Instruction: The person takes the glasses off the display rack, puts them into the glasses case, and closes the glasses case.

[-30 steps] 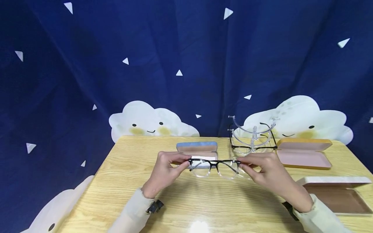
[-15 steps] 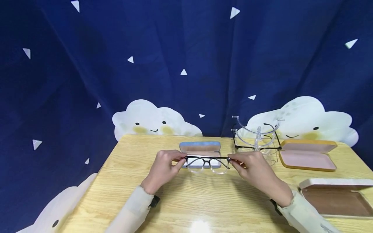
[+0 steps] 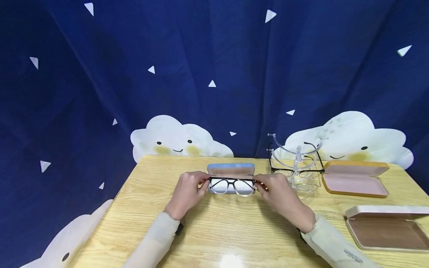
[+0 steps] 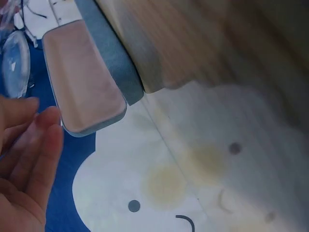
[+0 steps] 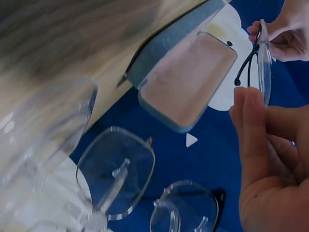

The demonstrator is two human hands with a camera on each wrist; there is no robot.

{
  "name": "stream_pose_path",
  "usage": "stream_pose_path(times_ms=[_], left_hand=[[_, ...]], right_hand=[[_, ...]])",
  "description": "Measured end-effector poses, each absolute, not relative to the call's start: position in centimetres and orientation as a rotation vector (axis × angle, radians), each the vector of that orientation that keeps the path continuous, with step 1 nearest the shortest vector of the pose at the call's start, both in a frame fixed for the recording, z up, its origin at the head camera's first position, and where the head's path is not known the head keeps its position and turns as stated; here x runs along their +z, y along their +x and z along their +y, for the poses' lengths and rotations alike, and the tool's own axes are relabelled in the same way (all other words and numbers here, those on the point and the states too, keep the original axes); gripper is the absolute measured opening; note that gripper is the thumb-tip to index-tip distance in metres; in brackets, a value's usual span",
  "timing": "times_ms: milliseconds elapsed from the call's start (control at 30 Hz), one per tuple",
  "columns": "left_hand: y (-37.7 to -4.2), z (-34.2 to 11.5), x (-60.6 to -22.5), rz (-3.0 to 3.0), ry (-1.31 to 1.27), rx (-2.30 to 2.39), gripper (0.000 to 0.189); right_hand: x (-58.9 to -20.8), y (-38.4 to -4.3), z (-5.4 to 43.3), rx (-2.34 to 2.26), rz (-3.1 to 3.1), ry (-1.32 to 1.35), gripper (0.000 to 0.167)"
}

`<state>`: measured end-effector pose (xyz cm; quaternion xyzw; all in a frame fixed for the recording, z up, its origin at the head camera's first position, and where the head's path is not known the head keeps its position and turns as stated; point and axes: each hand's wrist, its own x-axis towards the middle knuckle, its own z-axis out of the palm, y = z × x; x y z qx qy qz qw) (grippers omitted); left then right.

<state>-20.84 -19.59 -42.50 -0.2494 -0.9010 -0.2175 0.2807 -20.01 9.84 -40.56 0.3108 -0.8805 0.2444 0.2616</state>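
Note:
A pair of glasses (image 3: 230,179), black along the top and clear below, hangs level between the hands with its temples folded behind the lenses. My left hand (image 3: 188,191) pinches one end between thumb and fingers; my right hand (image 3: 279,195) pinches the other. Right behind the glasses an opened blue glasses case (image 3: 231,165) with a pink lining lies on the table. The glasses partly hide its lower half in the head view. In the right wrist view the folded black temples of the glasses (image 5: 264,72) show beside the fingertips, apart from the case (image 5: 188,79).
To the right stands a clear display stand (image 3: 297,160) bearing black-rimmed glasses (image 3: 311,171) and thin-rimmed glasses (image 3: 306,187) lower down. Beyond it lies an opened yellow case (image 3: 355,184). An opened white case (image 3: 388,210) with brown lining sits at the near right.
Both hands have carried the glasses leftward and slightly away from the body, from in front and right of the blue case to directly in front of it. The head view has shifted slightly.

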Motion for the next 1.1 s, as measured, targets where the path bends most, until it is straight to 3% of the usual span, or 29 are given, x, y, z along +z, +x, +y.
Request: stream_pose_path(times_ms=[167, 633, 867, 1100], left_hand=[[-21.5, -19.5, -42.2, -2.481, -0.639, -0.425, 0.013], [-23.3, -18.5, -41.8, -2.613, -0.5, -0.203, 0.018], [-23.8, -18.2, -42.3, -2.645, -0.473, -0.105, 0.015], [-23.7, -17.8, -42.7, -2.702, -0.471, -0.067, 0.017]], right_hand=[[-41.2, -20.8, 9.0, 0.64, -2.426, 0.785, 0.016], [-42.4, -22.2, 7.9, 0.542, -2.534, 0.728, 0.038], [-42.7, -22.4, 8.0, 0.535, -2.651, 0.807, 0.018], [-43.0, -22.0, 8.2, 0.581, -2.78, 0.835, 0.022]])
